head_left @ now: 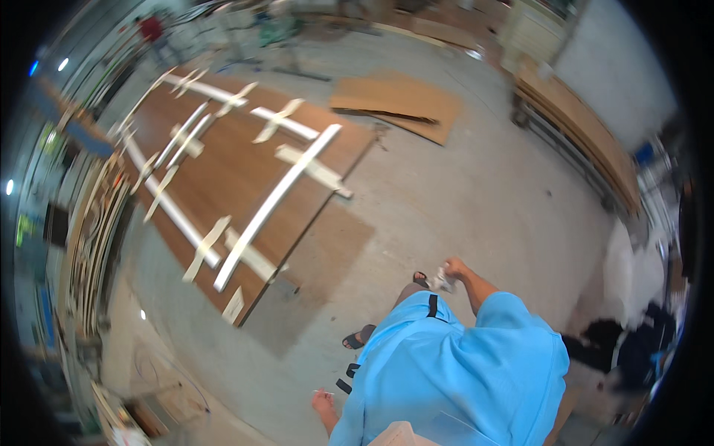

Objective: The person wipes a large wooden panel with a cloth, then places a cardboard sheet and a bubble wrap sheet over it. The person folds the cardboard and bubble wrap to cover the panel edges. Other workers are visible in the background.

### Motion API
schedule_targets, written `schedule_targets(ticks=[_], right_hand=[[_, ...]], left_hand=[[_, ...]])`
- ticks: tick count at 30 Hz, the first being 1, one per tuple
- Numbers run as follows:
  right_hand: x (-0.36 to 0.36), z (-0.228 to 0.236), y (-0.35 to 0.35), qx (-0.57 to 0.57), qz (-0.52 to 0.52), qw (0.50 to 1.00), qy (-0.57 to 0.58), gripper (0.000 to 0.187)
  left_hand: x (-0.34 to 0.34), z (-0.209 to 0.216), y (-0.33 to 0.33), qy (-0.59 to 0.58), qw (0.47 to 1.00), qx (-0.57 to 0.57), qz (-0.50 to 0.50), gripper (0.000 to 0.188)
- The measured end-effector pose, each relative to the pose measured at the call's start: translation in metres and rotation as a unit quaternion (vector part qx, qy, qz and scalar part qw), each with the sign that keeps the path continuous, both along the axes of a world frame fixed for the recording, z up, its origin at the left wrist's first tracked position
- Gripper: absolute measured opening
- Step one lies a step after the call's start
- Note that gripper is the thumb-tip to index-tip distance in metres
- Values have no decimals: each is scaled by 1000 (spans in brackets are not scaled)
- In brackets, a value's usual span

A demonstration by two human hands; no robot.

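My right hand (455, 268), held out ahead of my body, is closed round a crumpled whitish bundle (443, 281); whether it is cloth or plastic I cannot tell. Down by my left side, my left hand (322, 402) has its fingers curled, with a thin pale bit showing at the fingertips, too small to name. Ahead to the left lies a large brown wooden panel (245, 175), raised above the floor. White strips (279, 204) lie on it, crossed by pieces of cream tape (207, 249). Neither hand touches the panel.
Cardboard sheets (398, 104) lie on the concrete floor beyond the panel. A long wheeled cart (576, 134) with brown boards stands at the right wall. Stacked boards (93, 238) line the left side. Dark cloth (632, 346) lies at the right. Another person (152, 31) stands far left.
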State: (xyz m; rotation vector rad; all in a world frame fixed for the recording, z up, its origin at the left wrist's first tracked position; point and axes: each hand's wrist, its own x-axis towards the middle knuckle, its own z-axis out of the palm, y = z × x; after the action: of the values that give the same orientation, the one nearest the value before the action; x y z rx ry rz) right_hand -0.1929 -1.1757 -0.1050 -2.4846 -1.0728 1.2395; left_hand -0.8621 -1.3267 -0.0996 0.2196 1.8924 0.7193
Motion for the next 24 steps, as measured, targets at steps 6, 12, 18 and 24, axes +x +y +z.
schedule_targets(ticks=[6,12,18,24], right_hand=[[49,-26,8,127,-39,989,-70,30],[95,-23,28,28,-81,996,-14,24],[143,-29,90,126,-154,968,155,24],[217,-17,111,126,-172,975,63,62]], left_hand=[[81,27,113,20,995,-8,-101,10],[237,109,231,37,956,161,-245,20],[402,209,336,13,917,274,-289,19],[537,238,466,-71,822,346,-446,14]])
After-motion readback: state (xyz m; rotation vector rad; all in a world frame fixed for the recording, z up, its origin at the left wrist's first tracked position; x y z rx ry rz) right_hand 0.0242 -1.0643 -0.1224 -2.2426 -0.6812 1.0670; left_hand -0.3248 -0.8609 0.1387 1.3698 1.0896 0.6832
